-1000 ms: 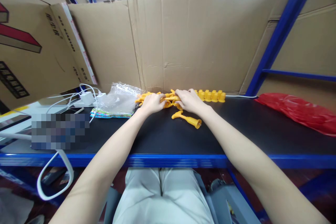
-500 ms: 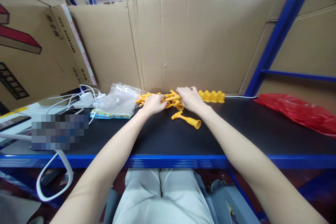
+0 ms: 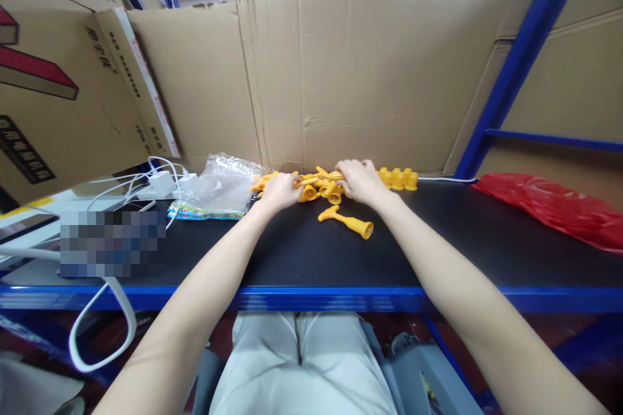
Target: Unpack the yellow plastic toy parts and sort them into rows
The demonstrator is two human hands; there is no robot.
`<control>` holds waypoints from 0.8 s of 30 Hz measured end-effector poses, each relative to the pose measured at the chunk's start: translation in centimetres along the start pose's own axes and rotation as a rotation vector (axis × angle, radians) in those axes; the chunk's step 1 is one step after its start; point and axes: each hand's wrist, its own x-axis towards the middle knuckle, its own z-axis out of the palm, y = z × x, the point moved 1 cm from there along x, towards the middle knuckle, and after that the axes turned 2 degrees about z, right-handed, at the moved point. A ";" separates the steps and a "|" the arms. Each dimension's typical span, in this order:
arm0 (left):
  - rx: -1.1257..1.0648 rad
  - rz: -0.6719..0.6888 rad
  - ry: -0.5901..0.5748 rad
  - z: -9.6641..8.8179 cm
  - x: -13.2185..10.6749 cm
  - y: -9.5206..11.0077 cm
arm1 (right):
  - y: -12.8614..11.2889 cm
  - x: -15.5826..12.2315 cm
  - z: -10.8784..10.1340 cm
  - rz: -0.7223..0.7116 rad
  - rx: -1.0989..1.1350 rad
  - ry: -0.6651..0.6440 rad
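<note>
Here a slim yellow piece (image 3: pixel 317 179) is spanned crosswise at the yellow pile (image 3: pixel 333 194), left hand (image 3: pixel 279 192) and right hand (image 3: pixel 361 182) equally near, ends covered by curled fingers whose pinch cannot be confirmed.

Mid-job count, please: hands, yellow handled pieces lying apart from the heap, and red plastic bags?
Hands: 2 (left hand, right hand)
Yellow handled piece lying apart: 1
Red plastic bag: 1
Total: 4
Not counted: yellow heap and yellow cylinder row, both partly hidden.
</note>
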 end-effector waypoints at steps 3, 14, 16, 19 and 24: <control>-0.013 -0.067 0.016 0.2 0.4 -0.9 | 2.3 0.2 0.1 0.141 -0.008 0.114; -0.170 -0.291 0.142 2.5 1.6 -5.2 | 9.6 -0.4 4.5 0.754 0.079 -0.201; -0.199 -0.289 0.152 2.8 1.5 -5.6 | 9.7 -0.7 5.5 0.793 0.136 -0.255; -0.225 -0.294 0.180 3.0 1.4 -6.0 | 9.7 -1.0 6.8 0.823 0.216 -0.283; -0.262 -0.233 0.208 4.1 1.6 -6.8 | 9.6 -0.8 7.8 0.814 0.294 -0.309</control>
